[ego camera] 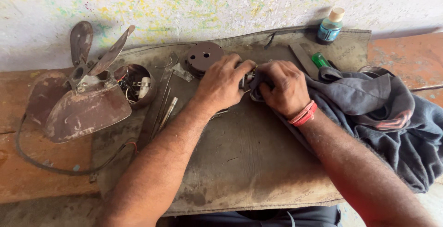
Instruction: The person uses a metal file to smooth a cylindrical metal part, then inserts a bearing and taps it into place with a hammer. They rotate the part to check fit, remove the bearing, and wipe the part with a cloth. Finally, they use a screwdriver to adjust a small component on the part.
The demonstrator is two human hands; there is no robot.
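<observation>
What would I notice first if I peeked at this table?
Two hands, the left hand and right hand, meet mid-mat around a small metal part, the right through a grey cloth. At far left stands a dusty brown fan with its blades up. A little blue bottle stands by the paint-splattered wall.

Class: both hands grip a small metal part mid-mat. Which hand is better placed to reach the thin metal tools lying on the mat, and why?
Left. The left hand is nearer the thin tools, which lie on its side; the right hand would probably have to cross over.
</observation>
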